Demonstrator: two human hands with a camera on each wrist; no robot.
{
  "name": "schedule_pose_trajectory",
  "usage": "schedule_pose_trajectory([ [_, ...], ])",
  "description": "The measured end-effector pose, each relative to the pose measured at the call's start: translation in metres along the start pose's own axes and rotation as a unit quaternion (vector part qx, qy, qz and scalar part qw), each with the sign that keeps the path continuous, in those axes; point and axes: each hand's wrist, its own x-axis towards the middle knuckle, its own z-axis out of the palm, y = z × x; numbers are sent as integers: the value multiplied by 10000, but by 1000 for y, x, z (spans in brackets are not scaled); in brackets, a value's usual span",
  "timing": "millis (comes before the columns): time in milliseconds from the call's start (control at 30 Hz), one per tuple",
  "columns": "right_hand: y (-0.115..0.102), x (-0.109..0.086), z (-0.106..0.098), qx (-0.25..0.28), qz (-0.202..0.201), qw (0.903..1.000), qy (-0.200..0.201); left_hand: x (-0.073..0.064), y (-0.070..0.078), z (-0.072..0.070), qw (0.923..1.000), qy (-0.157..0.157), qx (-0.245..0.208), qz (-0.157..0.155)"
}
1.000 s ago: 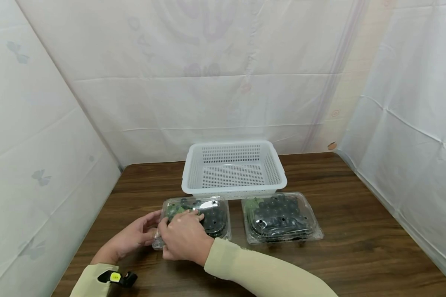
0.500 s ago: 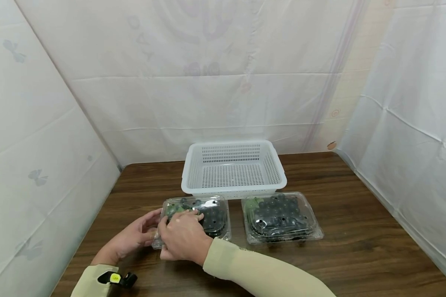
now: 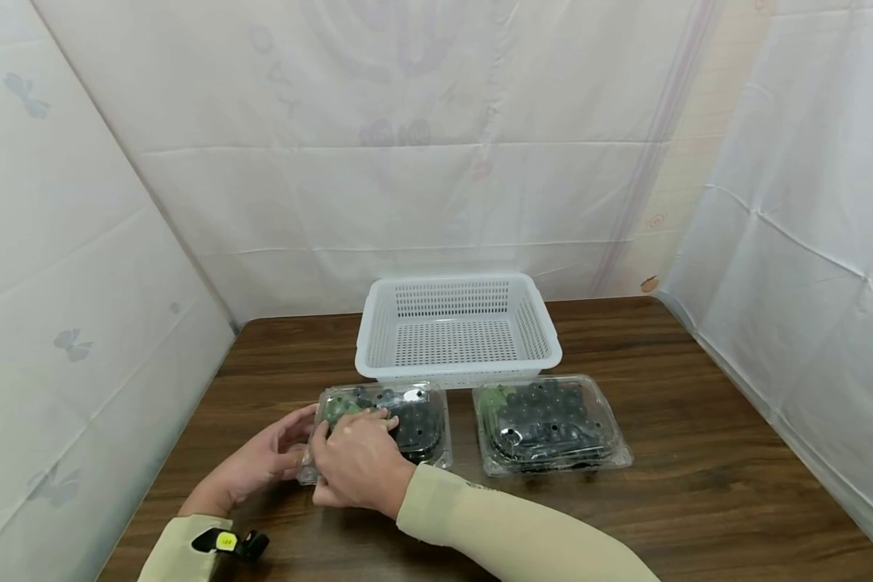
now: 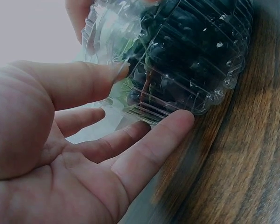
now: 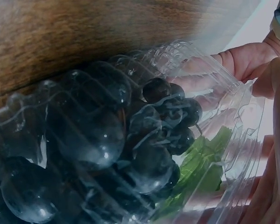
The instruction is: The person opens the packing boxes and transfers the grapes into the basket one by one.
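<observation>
Done well, I'd judge, this edge work wants the left hand (image 3: 265,465) steady and the right hand (image 3: 360,462) bearing only lightly, so that the grapes (image 5: 91,135) inside aren't bruised. The left pinches one end of the clear box (image 3: 428,432) — thumb higher, fingers fanned lower — while the right grips it from above, fingers bent across its top. The box thus lies on the table (image 3: 687,388), beneath the right hand and against the left, its free end poking out beyond the right.

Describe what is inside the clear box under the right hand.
The clear box holds dark grapes and a green leaf. From the head view, the right hand covers part of the contents; anything beneath the upper grapes is hidden.
</observation>
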Motion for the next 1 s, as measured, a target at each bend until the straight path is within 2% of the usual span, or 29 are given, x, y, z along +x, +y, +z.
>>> schedule_pose_trajectory([
  [467, -3, -3, 3, -87, 90, 9996, 269, -2, -2, 1, 10000, 32, -80, 18],
  [1000, -4, -2, 4, -283, 55, 9995, 97, 0, 1, 2, 9999, 27, -127, 72],
])
